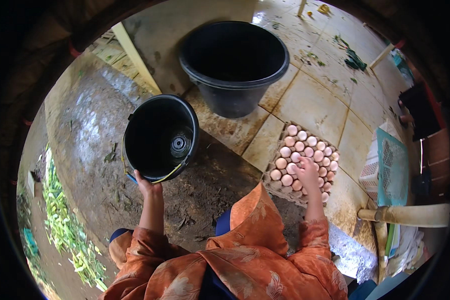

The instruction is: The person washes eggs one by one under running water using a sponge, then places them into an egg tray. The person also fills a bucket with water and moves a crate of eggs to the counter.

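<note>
My left hand [146, 186] grips the near rim of a small black bucket [160, 137] and holds it up tilted, so its empty inside shows. My right hand [307, 172] rests with fingers spread on a cardboard egg tray [279, 188] lying on the tiled floor, filled with several pale pink eggs [299, 146]. The hand covers a few eggs at the tray's near side; whether it grasps one I cannot tell. Orange patterned sleeves cover both forearms.
A large black tub [233, 65] stands empty on the tiles behind the small bucket. Plastic crates, teal [392, 170] and white, sit at the right beside a bamboo pole [410, 215]. Bare muddy ground [85, 130] and green plant scraps [65, 225] lie to the left.
</note>
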A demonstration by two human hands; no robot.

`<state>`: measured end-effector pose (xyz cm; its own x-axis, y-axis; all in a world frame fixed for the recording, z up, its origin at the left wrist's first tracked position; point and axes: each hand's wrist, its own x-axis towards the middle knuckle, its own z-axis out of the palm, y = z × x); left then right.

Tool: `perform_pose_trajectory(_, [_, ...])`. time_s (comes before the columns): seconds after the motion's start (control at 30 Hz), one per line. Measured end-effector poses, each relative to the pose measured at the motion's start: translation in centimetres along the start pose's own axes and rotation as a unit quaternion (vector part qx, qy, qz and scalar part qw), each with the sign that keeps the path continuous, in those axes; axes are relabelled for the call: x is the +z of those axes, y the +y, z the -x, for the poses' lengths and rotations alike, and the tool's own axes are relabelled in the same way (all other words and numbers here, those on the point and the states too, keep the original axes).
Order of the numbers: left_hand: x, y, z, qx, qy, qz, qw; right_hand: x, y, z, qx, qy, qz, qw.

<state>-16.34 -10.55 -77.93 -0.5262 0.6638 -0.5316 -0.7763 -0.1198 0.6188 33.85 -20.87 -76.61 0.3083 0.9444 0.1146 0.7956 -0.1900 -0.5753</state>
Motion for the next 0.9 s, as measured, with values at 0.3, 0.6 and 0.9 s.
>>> perform_pose_trajectory(0.3, [-2.7, -0.9, -2.4, 0.035, 0.09, -0.072, 0.993, -5.0, 7.0, 4.1, 0.145, 0.187, -0.118, 0.964])
perform_pose_trajectory(0.6, [-4.8, -5.0, 3.6, 0.049, 0.078, -0.138, 0.986, -6.9, 21.1, 9.0, 0.493, 0.187, -0.404, 0.747])
perform_pose_trajectory(0.9, [0.1, -19.8, 8.2, -0.193, -0.354, -0.586, 0.703, -3.2, 23.6, 6.9, 0.44, 0.074, -0.462, 0.767])
